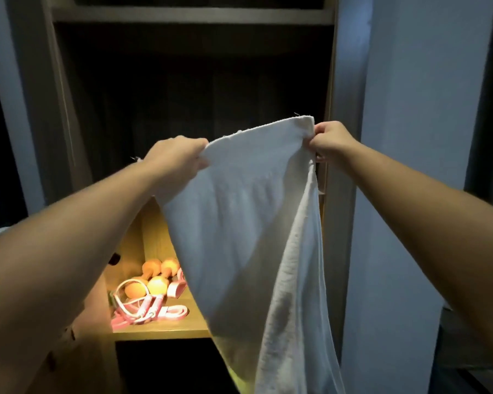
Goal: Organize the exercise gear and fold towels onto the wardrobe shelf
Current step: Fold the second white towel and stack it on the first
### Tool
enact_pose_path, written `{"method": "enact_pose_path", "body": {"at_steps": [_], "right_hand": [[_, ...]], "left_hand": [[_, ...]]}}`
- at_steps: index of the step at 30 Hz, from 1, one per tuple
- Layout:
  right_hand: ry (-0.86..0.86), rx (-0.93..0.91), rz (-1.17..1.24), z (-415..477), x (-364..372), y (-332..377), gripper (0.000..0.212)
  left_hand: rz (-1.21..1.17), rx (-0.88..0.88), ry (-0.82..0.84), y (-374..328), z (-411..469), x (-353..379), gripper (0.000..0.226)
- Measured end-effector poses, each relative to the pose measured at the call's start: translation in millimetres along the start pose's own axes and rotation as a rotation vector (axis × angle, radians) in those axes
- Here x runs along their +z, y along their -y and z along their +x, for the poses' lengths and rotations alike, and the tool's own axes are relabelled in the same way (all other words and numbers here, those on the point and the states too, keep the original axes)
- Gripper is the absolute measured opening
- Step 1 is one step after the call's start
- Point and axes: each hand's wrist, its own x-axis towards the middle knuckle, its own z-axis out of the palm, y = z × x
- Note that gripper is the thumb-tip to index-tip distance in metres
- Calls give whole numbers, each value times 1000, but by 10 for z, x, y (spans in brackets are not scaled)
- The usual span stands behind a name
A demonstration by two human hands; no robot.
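- Head view: we hold the white towel (239, 223) up in front of the wardrobe, our left hand (177, 155) gripping one top corner and our right hand (329, 140) pinching the other, the hands apart and the right one higher.
- The towel's long axis hangs straight down from that slanted top edge.
- The lit shelf (165, 331), with orange dumbbells (154, 277) and pink ropes (143, 308) on it, lies below, nearer our left hand. We judge the fold comes before any lowering.

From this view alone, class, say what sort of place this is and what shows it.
Probably a bedroom wardrobe: tall wooden shelves, orange dumbbells and pink straps on the lit shelf, and a white towel held between left hand and right hand.
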Motion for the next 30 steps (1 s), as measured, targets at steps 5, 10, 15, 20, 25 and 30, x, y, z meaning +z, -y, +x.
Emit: {"method": "enact_pose_path", "body": {"at_steps": [5,10,15,20,25,30], "right_hand": [[77,46,152,-183,-93,-53,22],[114,78,263,-570,8,-237,28],[97,155,266,-1041,166,-400,37],[245,376,222,-1575,309,-721,31],[361,640,131,-2266,594,-1337,56],[566,804,-184,-3133,992,-2182,74]], "left_hand": [[10,50,-26,-95,-2,-302,10],[-41,73,67,-130,-313,-320,17],[-274,66,393,-188,-622,-308,18],[-331,26,794,-323,-1002,-180,13],[-447,-23,1196,-461,-1647,402,18],[-665,-79,1598,-741,-2620,1131,26]]}}
